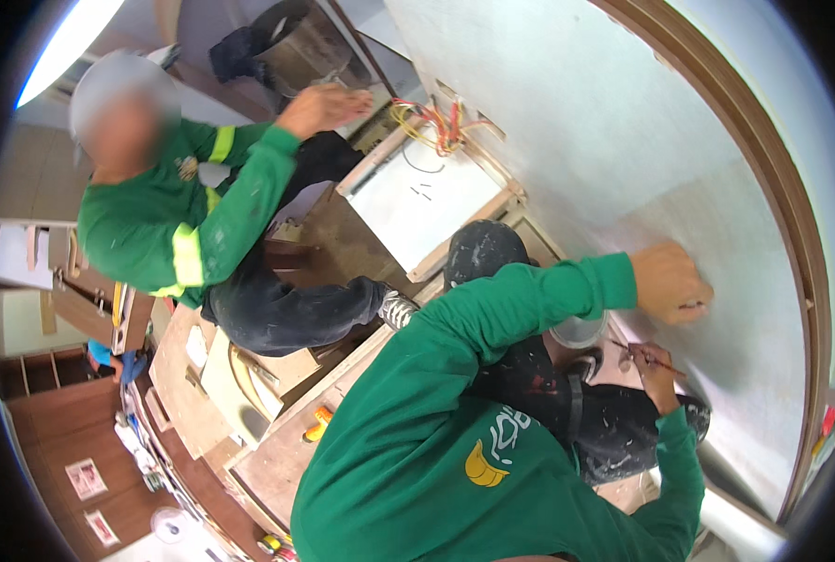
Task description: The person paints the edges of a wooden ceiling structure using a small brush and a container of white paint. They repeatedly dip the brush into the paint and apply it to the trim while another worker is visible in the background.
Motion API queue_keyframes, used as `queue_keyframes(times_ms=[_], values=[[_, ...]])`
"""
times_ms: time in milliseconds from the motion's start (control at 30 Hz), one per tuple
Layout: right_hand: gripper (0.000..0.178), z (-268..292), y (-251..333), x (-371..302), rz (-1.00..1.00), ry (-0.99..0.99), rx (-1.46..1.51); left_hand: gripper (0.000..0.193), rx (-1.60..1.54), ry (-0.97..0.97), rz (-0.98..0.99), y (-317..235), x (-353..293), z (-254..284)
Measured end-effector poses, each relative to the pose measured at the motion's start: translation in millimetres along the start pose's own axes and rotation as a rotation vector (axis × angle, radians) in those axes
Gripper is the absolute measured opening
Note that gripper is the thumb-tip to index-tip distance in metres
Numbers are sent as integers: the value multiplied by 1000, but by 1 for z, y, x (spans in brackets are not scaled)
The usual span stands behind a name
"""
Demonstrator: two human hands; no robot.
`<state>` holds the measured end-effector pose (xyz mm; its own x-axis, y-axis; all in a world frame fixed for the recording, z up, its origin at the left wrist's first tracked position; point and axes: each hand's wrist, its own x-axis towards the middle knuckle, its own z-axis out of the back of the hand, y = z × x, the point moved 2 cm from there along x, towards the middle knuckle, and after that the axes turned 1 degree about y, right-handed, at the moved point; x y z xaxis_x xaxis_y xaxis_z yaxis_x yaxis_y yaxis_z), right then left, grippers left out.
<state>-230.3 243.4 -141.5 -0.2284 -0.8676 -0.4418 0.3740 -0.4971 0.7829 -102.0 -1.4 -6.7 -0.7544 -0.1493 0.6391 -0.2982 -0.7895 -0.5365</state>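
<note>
My left hand [670, 281] rests against the pale wall [624, 140] with its fingers curled in; I see nothing held in it. Just below, my right hand [658, 373] pinches a thin brush-like stick [644, 354] whose tip points toward the wall. Both sleeves are green. My bent knee [483, 251] in black paint-spattered trousers rises between my arms, and my shoe [695, 419] sits by the wall's foot. A round clear lid or tape roll [579, 332] lies beside my knee.
A co-worker in green with reflective stripes [193, 225] sits on the wooden platform [277, 450], one hand [319, 108] raised near coloured wires [436, 122] above a white panel [417, 201]. An orange-handled tool [316, 423] lies on the planks. Brown curved trim [797, 244] edges the wall.
</note>
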Motion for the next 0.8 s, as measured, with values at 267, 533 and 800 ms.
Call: queue_keyframes(times_ms=[267, 533, 800], values=[[22, -6, -37, 3, -9, -67, 179, 30, -71, 39, -31, 2, -1, 3], [24, -3, -24, -19, 15, -110, 162, 25, -57, -2, -73, -11, -1, -1], [33, 2, 33, -124, 42, -295, 495, 18, -125, -115, -128, -23, -16, -25]])
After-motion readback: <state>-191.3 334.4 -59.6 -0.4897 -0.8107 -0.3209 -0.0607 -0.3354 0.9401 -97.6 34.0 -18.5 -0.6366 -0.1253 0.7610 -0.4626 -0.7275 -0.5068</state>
